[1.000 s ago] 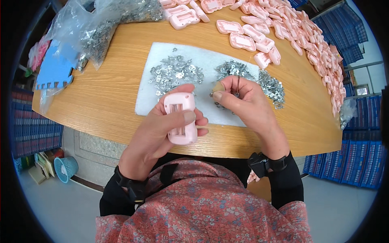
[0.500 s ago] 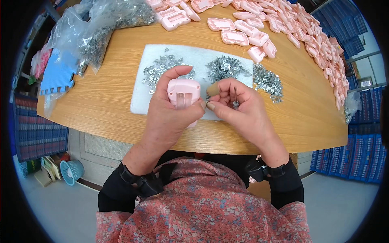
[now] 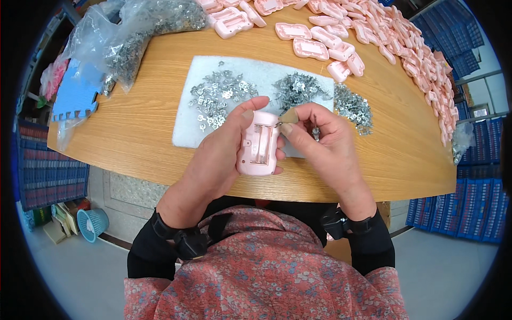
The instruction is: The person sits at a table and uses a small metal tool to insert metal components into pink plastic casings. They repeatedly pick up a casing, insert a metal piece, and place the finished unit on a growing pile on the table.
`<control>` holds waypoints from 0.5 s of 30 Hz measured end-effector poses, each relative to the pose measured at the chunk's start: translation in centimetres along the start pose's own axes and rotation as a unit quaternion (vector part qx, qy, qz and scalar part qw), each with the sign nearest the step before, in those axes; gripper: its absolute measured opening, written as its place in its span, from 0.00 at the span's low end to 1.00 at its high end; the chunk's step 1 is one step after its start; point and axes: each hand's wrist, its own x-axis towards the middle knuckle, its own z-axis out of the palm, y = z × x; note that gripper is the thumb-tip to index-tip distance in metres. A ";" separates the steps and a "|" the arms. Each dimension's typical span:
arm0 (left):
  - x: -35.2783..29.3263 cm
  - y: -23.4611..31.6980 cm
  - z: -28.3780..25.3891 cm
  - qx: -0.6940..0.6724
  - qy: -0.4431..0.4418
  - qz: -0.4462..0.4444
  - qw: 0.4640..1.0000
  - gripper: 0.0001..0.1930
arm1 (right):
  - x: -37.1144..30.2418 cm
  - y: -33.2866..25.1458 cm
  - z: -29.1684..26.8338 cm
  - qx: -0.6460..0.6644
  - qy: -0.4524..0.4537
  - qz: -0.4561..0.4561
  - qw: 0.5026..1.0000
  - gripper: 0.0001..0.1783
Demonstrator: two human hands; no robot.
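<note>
My left hand (image 3: 216,144) is closed around a pink plastic battery casing (image 3: 260,145), its long battery slot facing up and coil springs showing at the ends of the slot. My right hand (image 3: 332,141) pinches a small metal contact piece (image 3: 279,125) between thumb and index finger, at the casing's upper right edge. A tan cover sits on that index fingertip. More metal bits (image 3: 316,132) are tucked in the curled fingers of the same hand. Beyond both hands, a white foam pad (image 3: 184,128) bears loose flat metal contacts (image 3: 218,96) and a pile of springy metal pieces (image 3: 296,90).
Another metal heap (image 3: 353,109) lies on the wooden table (image 3: 133,128), against the pad's right edge. Many pink casings (image 3: 394,58) cover the far right side. Clear bags of metal parts (image 3: 128,53) and a blue foam mat (image 3: 77,96) occupy the far left.
The casing has come down and turned, so its whole battery slot now shows. My right hand has brought its pinched metal piece up to the casing's upper right edge.
</note>
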 end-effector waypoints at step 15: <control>0.8 -1.4 -1.0 0.088 0.022 0.001 0.996 0.22 | -0.1 1.7 -0.3 -0.353 -0.007 -0.266 0.897 0.10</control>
